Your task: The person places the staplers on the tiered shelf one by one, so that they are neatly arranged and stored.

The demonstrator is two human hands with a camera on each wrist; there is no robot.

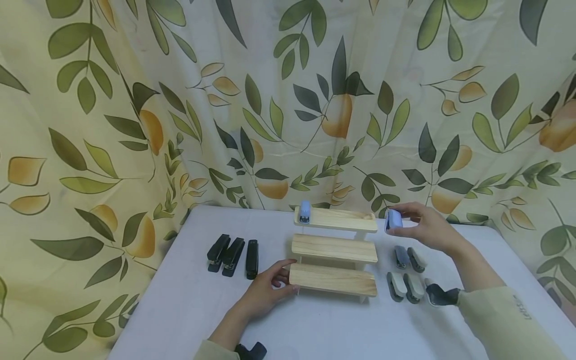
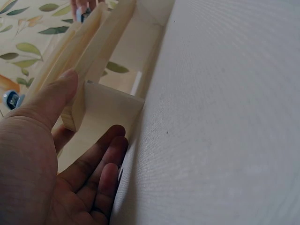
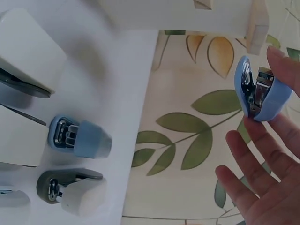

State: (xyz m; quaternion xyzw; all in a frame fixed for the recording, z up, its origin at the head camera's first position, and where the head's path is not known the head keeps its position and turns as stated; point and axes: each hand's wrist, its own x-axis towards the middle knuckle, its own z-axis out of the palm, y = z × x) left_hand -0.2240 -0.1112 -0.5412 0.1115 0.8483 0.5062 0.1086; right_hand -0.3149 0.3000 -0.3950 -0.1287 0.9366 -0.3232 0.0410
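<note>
In my right hand is a small blue stapler, pinched between thumb and fingers beside the right end of the top tier. The right wrist view shows this stapler with its metal mouth facing away from the palm. My left hand grips the left end of the lowest tier of a three-tier wooden display stand, its thumb against the board's edge and the other fingers beside the support. Another small blue stapler stands on the top tier at the left.
Three black staplers lie left of the stand on the white table. To the right sit a small blue-grey stapler and several white and grey staplers. A leaf-patterned curtain hangs behind.
</note>
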